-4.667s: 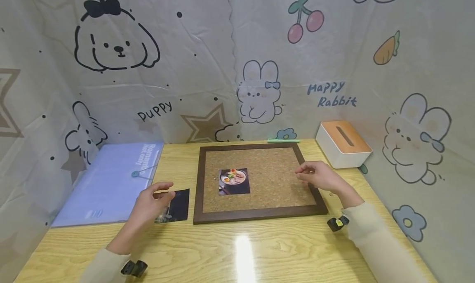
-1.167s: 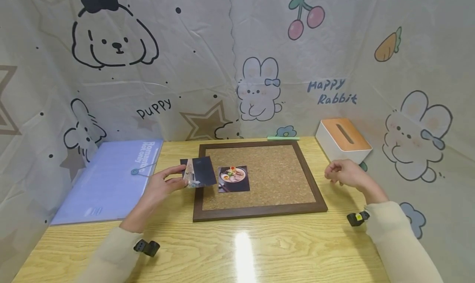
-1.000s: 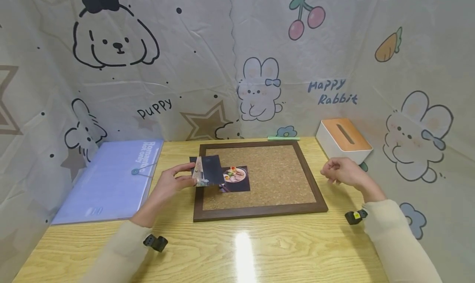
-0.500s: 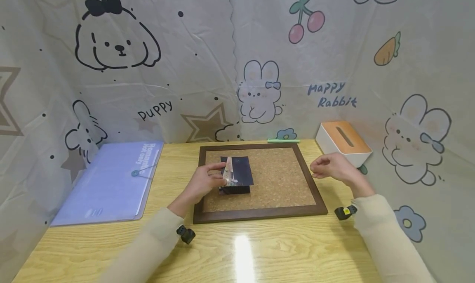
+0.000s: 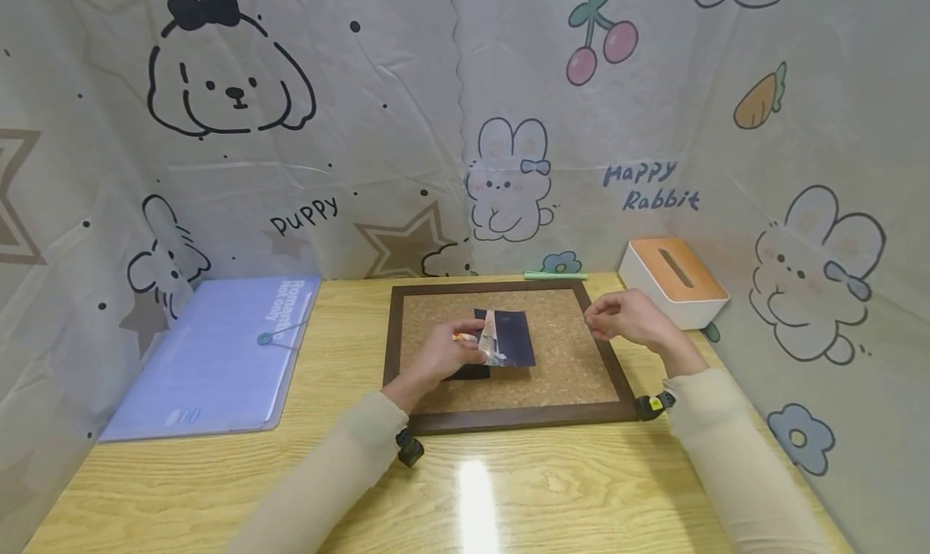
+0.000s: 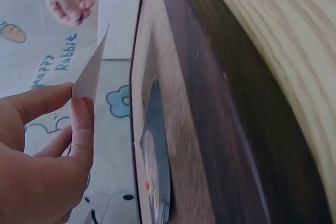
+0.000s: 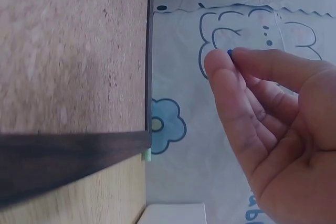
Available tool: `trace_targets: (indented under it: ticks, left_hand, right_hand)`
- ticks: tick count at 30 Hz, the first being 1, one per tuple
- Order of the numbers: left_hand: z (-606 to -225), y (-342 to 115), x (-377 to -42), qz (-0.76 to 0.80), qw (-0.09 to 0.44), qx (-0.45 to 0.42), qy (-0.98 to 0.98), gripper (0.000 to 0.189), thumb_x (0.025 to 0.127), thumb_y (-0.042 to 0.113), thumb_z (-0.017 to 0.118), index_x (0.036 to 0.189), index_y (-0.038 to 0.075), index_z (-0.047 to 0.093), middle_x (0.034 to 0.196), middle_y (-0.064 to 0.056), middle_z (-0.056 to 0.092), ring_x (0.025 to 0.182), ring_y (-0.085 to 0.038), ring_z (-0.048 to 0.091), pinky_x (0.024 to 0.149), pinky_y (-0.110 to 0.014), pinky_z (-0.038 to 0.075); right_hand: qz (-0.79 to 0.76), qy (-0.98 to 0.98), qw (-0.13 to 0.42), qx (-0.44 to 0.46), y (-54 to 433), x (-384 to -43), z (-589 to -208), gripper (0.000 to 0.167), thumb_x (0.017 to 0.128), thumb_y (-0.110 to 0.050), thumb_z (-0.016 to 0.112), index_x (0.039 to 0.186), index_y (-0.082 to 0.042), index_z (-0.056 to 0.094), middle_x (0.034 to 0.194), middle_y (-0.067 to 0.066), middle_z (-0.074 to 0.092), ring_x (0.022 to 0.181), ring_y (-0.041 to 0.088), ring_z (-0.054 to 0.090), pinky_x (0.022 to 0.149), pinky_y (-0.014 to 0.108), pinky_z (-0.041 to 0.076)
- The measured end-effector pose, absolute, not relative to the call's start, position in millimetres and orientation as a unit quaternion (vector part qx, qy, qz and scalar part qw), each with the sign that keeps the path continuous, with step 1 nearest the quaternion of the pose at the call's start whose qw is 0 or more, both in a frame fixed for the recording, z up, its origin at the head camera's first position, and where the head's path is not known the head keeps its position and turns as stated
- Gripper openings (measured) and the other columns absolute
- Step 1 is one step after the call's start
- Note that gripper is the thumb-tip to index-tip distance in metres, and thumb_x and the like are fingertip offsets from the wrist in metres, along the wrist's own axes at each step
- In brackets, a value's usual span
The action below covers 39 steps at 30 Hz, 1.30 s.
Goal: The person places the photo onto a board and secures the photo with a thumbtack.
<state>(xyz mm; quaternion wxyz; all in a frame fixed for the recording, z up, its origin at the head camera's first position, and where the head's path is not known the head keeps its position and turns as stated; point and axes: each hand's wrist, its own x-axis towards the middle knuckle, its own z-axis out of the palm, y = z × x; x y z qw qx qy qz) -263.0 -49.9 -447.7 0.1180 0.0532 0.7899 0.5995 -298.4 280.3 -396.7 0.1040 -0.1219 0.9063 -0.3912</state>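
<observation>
Between thumb and fingers my left hand [image 5: 434, 358] holds a photo print [image 5: 514, 340] with a dark blue ground and a pale strip. The print hovers over the left-centre of a cork board [image 5: 563, 376] in a dark wooden frame. Beneath it, partly covered by the hand and print, a ramen photo [image 6: 164, 166] lies on the cork. Over the board's right frame edge, my right hand [image 5: 626, 325] pinches something tiny and blue, apparently a pin [image 7: 230, 52]; only a speck of it shows between the fingertips.
A lilac document folder [image 5: 218, 360] lies at the left of the wooden table [image 5: 182, 497]. At the back right stands a white tissue box [image 5: 672, 271] with an orange-brown top. A green pen [image 5: 555, 276] lies behind the board, along the cartoon-printed curtain [image 5: 407, 94].
My left hand has picked up the dark print from the table beside the board and carried it right, past the ramen photo. Lately my right hand has come left, to the board's edge.
</observation>
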Motion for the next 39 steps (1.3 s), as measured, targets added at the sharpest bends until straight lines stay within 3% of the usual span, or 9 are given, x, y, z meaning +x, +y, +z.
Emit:
trace_targets:
  ticks: [4, 10, 18, 24, 28, 31, 39]
  left_hand:
    - [-450.0, -37.6, -266.1, 0.569, 0.114, 0.056, 0.812, 0.057, 0.081, 0.001, 0.077, 0.135, 0.014, 0.064, 0.115, -0.012, 0.067, 0.091, -0.016, 0.064, 0.074, -0.028, 0.053]
    - [-456.4, -19.0, -269.5, 0.564, 0.119, 0.063, 0.815, 0.055, 0.08, 0.0, 0.078, 0.132, 0.012, 0.065, 0.121, -0.013, 0.064, 0.1, -0.021, 0.064, 0.073, -0.026, 0.052]
    - [-466.6, 3.2, -274.5, 0.537, 0.113, 0.056, 0.834, 0.054, 0.075, -0.002, 0.08, 0.127, 0.008, 0.068, 0.123, -0.016, 0.068, 0.115, -0.03, 0.064, 0.088, -0.036, 0.056]
    - [-471.0, 13.4, -277.8, 0.473, 0.097, 0.07, 0.873, 0.056, 0.072, 0.002, 0.084, 0.126, 0.007, 0.069, 0.114, -0.013, 0.071, 0.104, -0.023, 0.063, 0.095, -0.037, 0.051]
    - [-471.8, 17.4, -279.6, 0.44, 0.08, 0.089, 0.89, 0.054, 0.07, 0.002, 0.084, 0.122, 0.006, 0.071, 0.104, -0.011, 0.073, 0.088, -0.016, 0.058, 0.083, -0.029, 0.05]
    - [-473.0, 20.4, -280.4, 0.417, 0.068, 0.1, 0.901, 0.053, 0.069, 0.003, 0.084, 0.121, 0.005, 0.072, 0.102, -0.009, 0.073, 0.084, -0.015, 0.054, 0.079, -0.027, 0.047]
    - [-470.7, 24.6, -279.0, 0.368, 0.053, 0.116, 0.921, 0.053, 0.07, 0.007, 0.086, 0.121, 0.005, 0.072, 0.114, -0.009, 0.074, 0.103, -0.023, 0.061, 0.097, -0.034, 0.047]
  right_hand:
    - [-0.389, 0.907, 0.107, -0.12, 273.4, -302.3, -398.7, 0.019, 0.097, -0.012, 0.064, 0.106, 0.004, 0.07, 0.098, 0.023, 0.073, 0.084, 0.028, 0.072, 0.078, 0.044, 0.061]
    - [-0.386, 0.907, 0.115, -0.122, 265.0, -310.5, -406.0, 0.019, 0.097, -0.012, 0.063, 0.105, 0.003, 0.07, 0.095, 0.024, 0.072, 0.085, 0.033, 0.071, 0.077, 0.048, 0.06]
    - [-0.394, 0.903, 0.128, -0.111, 255.3, -319.6, -417.2, 0.016, 0.096, -0.012, 0.064, 0.101, 0.002, 0.07, 0.098, 0.025, 0.073, 0.082, 0.029, 0.072, 0.077, 0.047, 0.06]
    - [-0.394, 0.9, 0.149, -0.108, 249.0, -327.2, -428.3, 0.017, 0.097, -0.011, 0.062, 0.101, 0.003, 0.071, 0.089, 0.017, 0.074, 0.073, 0.017, 0.069, 0.074, 0.041, 0.061]
    - [-0.398, 0.896, 0.163, -0.108, 244.5, -334.6, -434.9, 0.018, 0.097, -0.011, 0.062, 0.102, 0.004, 0.07, 0.088, 0.013, 0.073, 0.072, 0.014, 0.068, 0.071, 0.035, 0.06]
    - [-0.396, 0.894, 0.184, -0.102, 241.6, -341.8, -441.5, 0.018, 0.097, -0.008, 0.06, 0.104, 0.005, 0.07, 0.089, 0.012, 0.072, 0.072, 0.014, 0.068, 0.069, 0.031, 0.059]
    - [-0.363, 0.9, 0.219, -0.102, 231.8, -354.0, -455.7, 0.018, 0.097, -0.01, 0.061, 0.104, 0.003, 0.071, 0.085, 0.008, 0.071, 0.071, 0.012, 0.066, 0.063, 0.026, 0.056]
